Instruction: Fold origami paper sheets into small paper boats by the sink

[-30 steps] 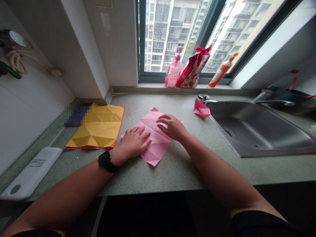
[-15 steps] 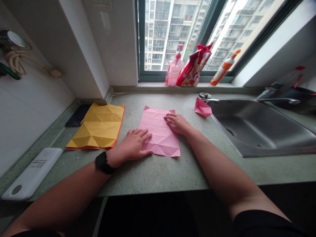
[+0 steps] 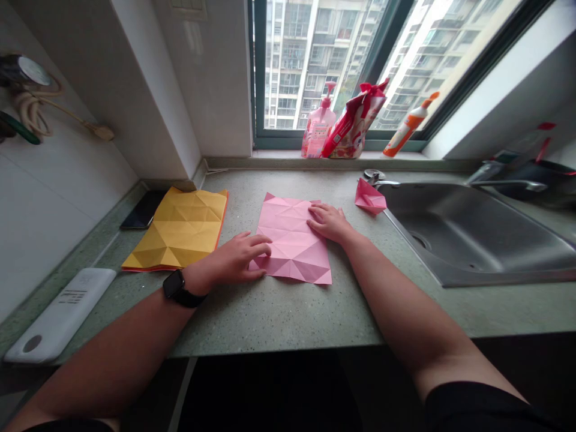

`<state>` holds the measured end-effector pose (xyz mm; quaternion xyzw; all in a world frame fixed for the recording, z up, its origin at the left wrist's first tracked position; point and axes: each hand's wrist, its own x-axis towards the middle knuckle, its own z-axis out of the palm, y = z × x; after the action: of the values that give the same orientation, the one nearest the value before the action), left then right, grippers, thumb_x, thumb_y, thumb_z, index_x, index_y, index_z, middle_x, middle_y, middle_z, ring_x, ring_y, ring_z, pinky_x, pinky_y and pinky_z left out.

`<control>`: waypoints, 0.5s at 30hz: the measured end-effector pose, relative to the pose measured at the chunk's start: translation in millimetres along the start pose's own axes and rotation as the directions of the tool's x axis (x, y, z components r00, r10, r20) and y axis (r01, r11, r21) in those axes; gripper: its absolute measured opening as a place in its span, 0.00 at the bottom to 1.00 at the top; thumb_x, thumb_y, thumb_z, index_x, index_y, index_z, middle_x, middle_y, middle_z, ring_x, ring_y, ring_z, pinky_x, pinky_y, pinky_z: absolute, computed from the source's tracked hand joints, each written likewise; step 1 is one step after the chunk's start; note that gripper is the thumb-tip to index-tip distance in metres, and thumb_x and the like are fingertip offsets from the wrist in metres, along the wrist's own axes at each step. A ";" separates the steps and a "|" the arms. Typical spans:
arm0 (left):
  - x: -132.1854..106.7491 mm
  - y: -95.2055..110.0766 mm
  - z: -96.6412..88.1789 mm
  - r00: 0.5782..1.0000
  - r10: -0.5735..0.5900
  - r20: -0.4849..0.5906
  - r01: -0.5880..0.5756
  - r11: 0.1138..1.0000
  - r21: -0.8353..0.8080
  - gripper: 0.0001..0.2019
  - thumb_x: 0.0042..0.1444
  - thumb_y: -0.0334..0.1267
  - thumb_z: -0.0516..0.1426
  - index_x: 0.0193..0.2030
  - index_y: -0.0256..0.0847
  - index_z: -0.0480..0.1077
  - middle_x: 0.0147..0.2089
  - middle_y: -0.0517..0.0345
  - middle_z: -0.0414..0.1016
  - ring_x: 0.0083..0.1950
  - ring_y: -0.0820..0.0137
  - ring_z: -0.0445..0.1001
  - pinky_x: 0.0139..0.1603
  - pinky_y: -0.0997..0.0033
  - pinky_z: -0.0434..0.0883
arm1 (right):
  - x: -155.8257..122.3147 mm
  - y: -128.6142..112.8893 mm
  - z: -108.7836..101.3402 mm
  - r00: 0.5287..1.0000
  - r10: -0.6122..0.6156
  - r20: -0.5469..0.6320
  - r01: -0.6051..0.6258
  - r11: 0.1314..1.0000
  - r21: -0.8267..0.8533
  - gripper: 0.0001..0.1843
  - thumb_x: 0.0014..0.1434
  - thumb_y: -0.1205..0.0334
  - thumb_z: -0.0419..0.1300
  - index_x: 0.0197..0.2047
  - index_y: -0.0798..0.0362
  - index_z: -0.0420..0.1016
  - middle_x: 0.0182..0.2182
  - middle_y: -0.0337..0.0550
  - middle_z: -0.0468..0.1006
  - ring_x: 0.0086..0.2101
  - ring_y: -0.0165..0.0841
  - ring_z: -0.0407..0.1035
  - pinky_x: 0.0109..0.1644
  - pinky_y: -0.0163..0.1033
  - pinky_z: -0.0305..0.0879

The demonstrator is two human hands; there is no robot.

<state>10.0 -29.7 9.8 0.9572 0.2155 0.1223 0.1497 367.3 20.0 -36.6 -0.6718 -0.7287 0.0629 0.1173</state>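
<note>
Pink paper (image 3: 292,240), cornerwise earlier, now roughly square-on

Pink sheet (image 3: 294,240): matt, creased paper

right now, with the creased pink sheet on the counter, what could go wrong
The small folded pink paper sits by the sink; a nudge could send it in. The left hand is close to the yellow-topped stack, so drawing back might shift it. The right hand rests on one edge of the pink sheet, which might swivel.
</note>
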 end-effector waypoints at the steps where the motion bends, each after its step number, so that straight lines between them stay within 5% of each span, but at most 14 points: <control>1: -0.9 -2.5 -0.7 1.000 0.030 0.000 -0.030 1.000 -0.007 0.12 0.65 0.38 0.67 0.54 0.43 0.77 0.68 0.46 0.78 0.64 0.54 0.78 0.71 0.48 0.70 | 0.0 -0.2 -0.3 1.000 0.002 0.006 -0.002 1.000 -0.005 0.28 0.73 0.49 0.59 0.71 0.47 0.76 0.76 0.55 0.68 0.75 0.58 0.59 0.77 0.82 0.46; 4: -1.2 -7.4 1.5 0.996 0.085 -0.012 -0.085 0.996 -0.018 0.14 0.66 0.41 0.67 0.57 0.44 0.78 0.66 0.46 0.79 0.63 0.54 0.79 0.70 0.48 0.72 | -0.4 -0.9 -0.9 1.000 0.002 0.012 -0.001 1.000 -0.016 0.28 0.73 0.49 0.59 0.72 0.48 0.75 0.76 0.56 0.67 0.75 0.60 0.58 0.76 0.83 0.46; 8: 12.0 -5.9 13.9 0.988 0.091 -0.124 -0.092 0.996 0.001 0.21 0.73 0.45 0.62 0.69 0.43 0.74 0.75 0.41 0.72 0.75 0.51 0.71 0.79 0.43 0.65 | -0.9 -3.7 -1.0 1.000 -0.023 -0.001 0.023 1.000 -0.020 0.27 0.73 0.49 0.60 0.71 0.46 0.77 0.76 0.55 0.68 0.75 0.61 0.58 0.76 0.83 0.48; 15: 35.0 7.0 34.4 0.990 0.137 0.021 -0.138 0.987 0.085 0.25 0.79 0.47 0.54 0.77 0.46 0.68 0.83 0.46 0.61 0.84 0.49 0.59 0.83 0.41 0.57 | -2.3 -17.2 0.5 0.985 -0.167 0.037 0.166 0.986 0.025 0.26 0.72 0.48 0.62 0.70 0.41 0.79 0.75 0.49 0.71 0.75 0.62 0.58 0.75 0.85 0.46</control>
<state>53.6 -28.1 -13.7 0.9762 0.1530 0.1157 0.1013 350.8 16.2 -33.0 -0.6060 -0.7836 0.0739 0.1151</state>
